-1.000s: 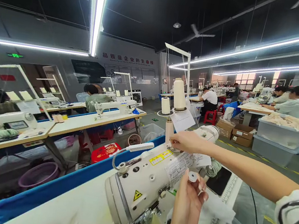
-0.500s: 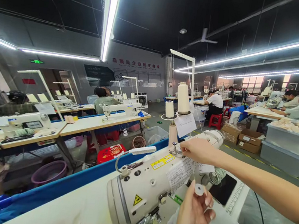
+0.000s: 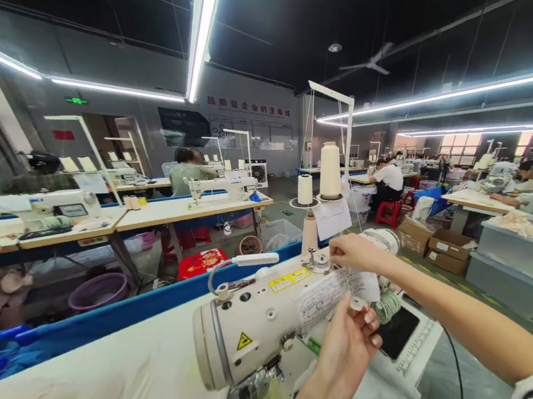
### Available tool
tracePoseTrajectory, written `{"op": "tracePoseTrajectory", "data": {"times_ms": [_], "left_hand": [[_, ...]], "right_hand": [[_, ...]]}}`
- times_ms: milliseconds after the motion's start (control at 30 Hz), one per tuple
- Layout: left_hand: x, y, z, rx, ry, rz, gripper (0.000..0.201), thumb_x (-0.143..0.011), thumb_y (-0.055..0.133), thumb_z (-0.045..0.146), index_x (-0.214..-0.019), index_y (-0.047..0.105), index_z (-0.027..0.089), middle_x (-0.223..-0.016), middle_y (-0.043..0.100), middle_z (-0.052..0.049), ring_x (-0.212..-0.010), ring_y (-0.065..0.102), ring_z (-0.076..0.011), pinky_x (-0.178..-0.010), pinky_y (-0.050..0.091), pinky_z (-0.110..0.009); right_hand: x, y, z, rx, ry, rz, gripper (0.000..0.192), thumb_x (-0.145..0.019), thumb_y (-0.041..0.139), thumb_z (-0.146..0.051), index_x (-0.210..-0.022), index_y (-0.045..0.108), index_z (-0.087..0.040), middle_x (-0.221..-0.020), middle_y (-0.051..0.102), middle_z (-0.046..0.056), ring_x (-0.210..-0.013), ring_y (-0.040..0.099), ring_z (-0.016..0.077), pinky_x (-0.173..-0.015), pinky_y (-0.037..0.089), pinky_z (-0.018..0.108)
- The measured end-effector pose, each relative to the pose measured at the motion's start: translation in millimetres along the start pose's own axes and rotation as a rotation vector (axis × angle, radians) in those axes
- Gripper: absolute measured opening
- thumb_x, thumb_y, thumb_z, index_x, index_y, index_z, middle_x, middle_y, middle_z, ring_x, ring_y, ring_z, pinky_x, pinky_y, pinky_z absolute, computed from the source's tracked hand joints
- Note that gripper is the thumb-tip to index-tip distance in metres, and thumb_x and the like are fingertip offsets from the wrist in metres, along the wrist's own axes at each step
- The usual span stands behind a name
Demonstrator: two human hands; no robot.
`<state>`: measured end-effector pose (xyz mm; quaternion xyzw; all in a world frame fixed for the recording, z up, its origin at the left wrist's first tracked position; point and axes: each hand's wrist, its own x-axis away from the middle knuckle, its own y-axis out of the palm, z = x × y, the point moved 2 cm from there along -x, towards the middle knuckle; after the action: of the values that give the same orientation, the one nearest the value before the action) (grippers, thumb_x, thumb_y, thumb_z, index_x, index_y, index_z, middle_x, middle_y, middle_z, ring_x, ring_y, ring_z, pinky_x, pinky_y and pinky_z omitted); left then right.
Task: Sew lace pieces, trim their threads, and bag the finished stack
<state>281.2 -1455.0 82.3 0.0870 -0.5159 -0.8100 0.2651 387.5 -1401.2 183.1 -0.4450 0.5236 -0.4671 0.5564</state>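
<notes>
My left hand [image 3: 353, 335], palm turned up, pinches a small pale bobbin [image 3: 356, 303] between thumb and fingers, in front of the sewing machine [image 3: 253, 312]. A thin thread [image 3: 347, 281] runs between it and my right hand [image 3: 352, 250]. That hand reaches in from the right, its fingertips pinched together beside the metal bobbin winder [image 3: 321, 262] on top of the machine; the thread seems to be in them, though the tips are partly hidden. Handwritten paper [image 3: 318, 302] is stuck to the machine body. Cream thread cones [image 3: 330, 172] stand behind on the thread stand.
A dark phone [image 3: 400, 332] and a coil of pale green cord [image 3: 387, 306] lie right of my hands. White cloth [image 3: 394, 381] hangs over the table's ruler edge. Plastic bins [image 3: 517, 279] stand at right. Co-workers sit at other machines, one in a white shirt [image 3: 389, 177].
My left hand with the bobbin has risen slightly towards the machine top. My right hand has shifted slightly right, leaving more of the winder in sight. The whole view has moved a little.
</notes>
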Motion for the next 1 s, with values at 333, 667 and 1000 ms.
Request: {"op": "tracePoseTrajectory", "data": {"times_ms": [333, 667, 1000], "left_hand": [[7.9, -8.0, 39.3, 0.076, 0.133, 0.09, 0.035, -0.094, 0.036, 0.037, -0.066, 0.044, 0.017, -0.059, 0.041, 0.003, -0.048, 0.043, -0.0105, -0.041, 0.035, -0.022], [-33.1, 21.7, 23.1, 0.052, 0.043, 0.054, 0.032, -0.097, 0.028, 0.028, -0.073, 0.046, 0.016, -0.062, 0.046, 0.002, -0.049, 0.048, -0.0098, -0.043, 0.038, -0.021], [-2.8, -8.9, 20.8, 0.021, 0.039, 0.147, 0.028, -0.09, 0.043, 0.034, -0.068, 0.043, 0.018, -0.061, 0.041, 0.003, -0.048, 0.042, -0.01, -0.039, 0.037, -0.022]], "right_hand": [[-8.3, -24.2, -33.2, -0.032, 0.007, -0.04, 0.015, -0.085, 0.055, -0.024, -0.085, 0.069, -0.017, -0.089, 0.073, 0.008, -0.076, 0.066, 0.019, -0.056, 0.044, 0.024], [-26.8, -22.2, 5.5, -0.049, -0.059, -0.049, 0.016, -0.085, 0.061, -0.016, -0.07, 0.059, -0.015, -0.076, 0.068, 0.002, -0.073, 0.06, 0.0128, -0.056, 0.04, 0.021], [10.1, -27.1, -13.0, 0.005, -0.016, -0.038, 0.01, -0.084, 0.053, -0.015, -0.089, 0.061, -0.018, -0.097, 0.07, 0.006, -0.084, 0.063, 0.0208, -0.054, 0.041, 0.028]]}}
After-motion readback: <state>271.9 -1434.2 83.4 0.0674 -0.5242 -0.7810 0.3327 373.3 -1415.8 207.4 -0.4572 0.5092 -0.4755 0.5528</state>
